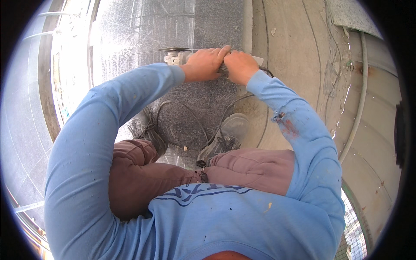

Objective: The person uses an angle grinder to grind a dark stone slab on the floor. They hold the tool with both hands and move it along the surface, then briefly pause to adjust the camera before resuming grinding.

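Observation:
An angle grinder [172, 59] lies crosswise in front of me, its head to the left and its dark disc [178, 49] on the far side of the head. My left hand [203, 64] is closed around the body just behind the head. Further right, my right hand [240, 65] wraps the rear of the body, its fingers against those of my left hand. A black cord [267, 71] leaves the tool's right end. Beneath the grinder is a dark, dusty slab [216, 30] with pale scratches. Whether the disc touches it I cannot tell.
The cord loops [187, 106] between my two shoes, the left one [149, 132] and the right one [234, 130]. Bare concrete floor [290, 43] with thin cables runs along the right, beside a wall with a pipe [363, 78]. Glaring pale boards [71, 47] stand left.

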The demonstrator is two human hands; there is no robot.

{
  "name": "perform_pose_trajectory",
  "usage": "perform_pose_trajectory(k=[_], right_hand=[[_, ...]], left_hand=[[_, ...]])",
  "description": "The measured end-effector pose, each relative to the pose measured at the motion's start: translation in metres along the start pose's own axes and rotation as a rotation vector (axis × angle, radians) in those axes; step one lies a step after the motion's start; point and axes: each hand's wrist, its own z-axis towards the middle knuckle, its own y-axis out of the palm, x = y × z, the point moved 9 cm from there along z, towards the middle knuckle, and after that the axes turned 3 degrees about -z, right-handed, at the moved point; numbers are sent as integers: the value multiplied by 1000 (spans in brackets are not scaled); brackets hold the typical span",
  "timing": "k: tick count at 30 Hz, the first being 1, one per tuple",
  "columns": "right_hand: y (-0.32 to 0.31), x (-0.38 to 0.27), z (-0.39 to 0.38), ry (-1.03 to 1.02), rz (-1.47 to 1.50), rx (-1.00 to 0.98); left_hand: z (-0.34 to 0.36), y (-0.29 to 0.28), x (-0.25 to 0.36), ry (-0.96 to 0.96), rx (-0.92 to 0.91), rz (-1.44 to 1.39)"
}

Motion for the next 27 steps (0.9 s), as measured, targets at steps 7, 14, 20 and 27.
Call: perform_pose_trajectory(k=[7, 14, 20, 27], right_hand=[[-2, 13, -12, 25, -32, 7], [6, 15, -6, 17, -30, 36], [15, 12, 3, -19, 18, 120], [14, 0, 12, -23, 9, 36]], left_hand=[[7, -3, 20, 39, -1, 10], [9, 0, 15, 17, 11, 10], [5, 3, 5, -15, -13, 3], [-1, 4, -7, -50, -21, 19]])
